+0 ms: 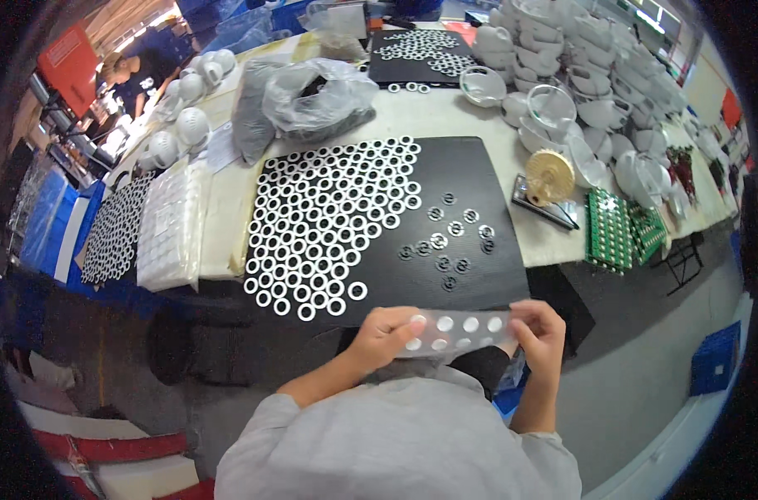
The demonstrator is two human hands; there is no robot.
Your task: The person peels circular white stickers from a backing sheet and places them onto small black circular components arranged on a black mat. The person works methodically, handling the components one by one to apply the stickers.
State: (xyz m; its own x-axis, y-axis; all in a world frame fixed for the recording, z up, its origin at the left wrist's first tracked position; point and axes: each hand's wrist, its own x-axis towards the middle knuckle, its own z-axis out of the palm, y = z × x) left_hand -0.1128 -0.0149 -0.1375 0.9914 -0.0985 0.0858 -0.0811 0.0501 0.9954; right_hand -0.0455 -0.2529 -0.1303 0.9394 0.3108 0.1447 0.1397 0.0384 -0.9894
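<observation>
Between my two hands stretches a translucent strip [458, 333] with rows of round white dots, held just off the near edge of a black board [387, 292]. My left hand [387, 337] pinches its left end, thumb on top. At the other end my right hand [540, 327] is closed on the strip's upper corner. Many white rings with dark centres [335, 252] cover the left part of the board. Several small black round parts [443, 263], some shiny on top, lie loosely grouped on its right part.
White dome-shaped shells [554, 100] are heaped at the back right. Green circuit boards [608, 229] and a golden round piece [550, 177] lie right of the board. Bagged parts [316, 100] sit behind it; a wrapped white stack [171, 225] stands left. A person [150, 71] works far left.
</observation>
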